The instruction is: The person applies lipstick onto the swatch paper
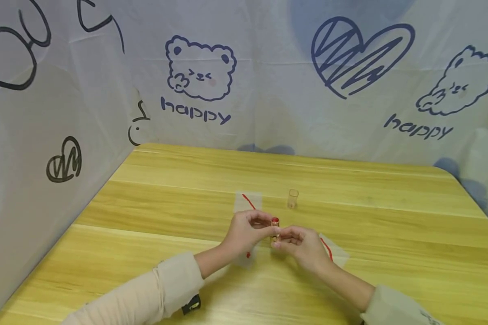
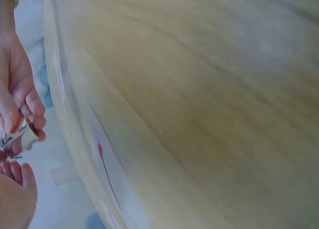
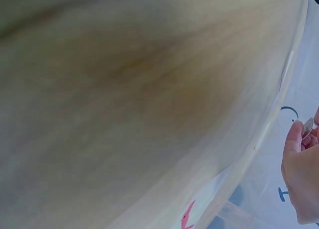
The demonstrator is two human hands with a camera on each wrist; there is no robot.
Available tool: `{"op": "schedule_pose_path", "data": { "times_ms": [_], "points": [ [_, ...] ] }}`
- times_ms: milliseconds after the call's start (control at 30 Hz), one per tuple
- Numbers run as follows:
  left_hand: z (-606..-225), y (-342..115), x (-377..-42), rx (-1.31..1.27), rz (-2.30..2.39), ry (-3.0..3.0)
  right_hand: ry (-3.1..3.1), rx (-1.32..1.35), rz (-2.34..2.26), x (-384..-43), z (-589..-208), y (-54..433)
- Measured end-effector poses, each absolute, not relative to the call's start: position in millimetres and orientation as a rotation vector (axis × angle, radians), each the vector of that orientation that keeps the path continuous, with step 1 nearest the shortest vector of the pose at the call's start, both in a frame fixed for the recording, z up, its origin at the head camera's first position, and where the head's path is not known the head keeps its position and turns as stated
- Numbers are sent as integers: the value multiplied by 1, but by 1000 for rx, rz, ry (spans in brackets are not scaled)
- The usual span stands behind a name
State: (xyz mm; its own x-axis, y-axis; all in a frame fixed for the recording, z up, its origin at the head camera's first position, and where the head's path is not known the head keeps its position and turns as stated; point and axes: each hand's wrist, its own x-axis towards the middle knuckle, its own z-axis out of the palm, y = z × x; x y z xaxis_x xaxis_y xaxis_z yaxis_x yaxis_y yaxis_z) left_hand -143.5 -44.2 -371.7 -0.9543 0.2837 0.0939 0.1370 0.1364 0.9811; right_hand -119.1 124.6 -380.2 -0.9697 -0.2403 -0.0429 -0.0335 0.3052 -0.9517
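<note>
A gold lipstick with a red tip stands about upright between the two hands in the head view. My left hand pinches its upper tube between thumb and fingers. Lower down, my right hand pinches the base from the right. Behind them a clear cap stands on the table. In the right wrist view the round underside of the lipstick shows among the fingers. The left wrist view catches both hands and the lipstick at its left edge.
White paper with red marks lies partly under my left hand. Another paper with a red stroke lies beside my right wrist. The wooden table meets a cloth backdrop with drawings at the back and left.
</note>
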Motion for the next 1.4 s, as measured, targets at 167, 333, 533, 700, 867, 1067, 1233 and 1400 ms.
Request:
{"op": "schedule_pose_path", "data": {
  "times_ms": [167,333,533,700,867,1067,1233,1400],
  "points": [
    [-371,-48,-147,559,1886,2227,2384,-301,-1718,-119,-381,127],
    [-371,-50,-148,628,1847,2204,2374,-338,-1709,-118,-382,129],
    [-371,-49,-149,637,1831,2222,2384,-357,-1703,-119,-383,129],
    [-372,-48,-149,576,1853,2223,2371,-346,-1715,-119,-384,129],
    [-370,-46,-147,505,1884,2228,2348,-344,-1736,-119,-383,129],
    [-368,-47,-145,501,1915,2226,2350,-342,-1735,-119,-382,129],
    [-368,-50,-147,570,1882,2193,2352,-330,-1727,-119,-382,129],
    [-368,-52,-147,622,1830,2186,2343,-339,-1731,-119,-382,129]
  ]
}}
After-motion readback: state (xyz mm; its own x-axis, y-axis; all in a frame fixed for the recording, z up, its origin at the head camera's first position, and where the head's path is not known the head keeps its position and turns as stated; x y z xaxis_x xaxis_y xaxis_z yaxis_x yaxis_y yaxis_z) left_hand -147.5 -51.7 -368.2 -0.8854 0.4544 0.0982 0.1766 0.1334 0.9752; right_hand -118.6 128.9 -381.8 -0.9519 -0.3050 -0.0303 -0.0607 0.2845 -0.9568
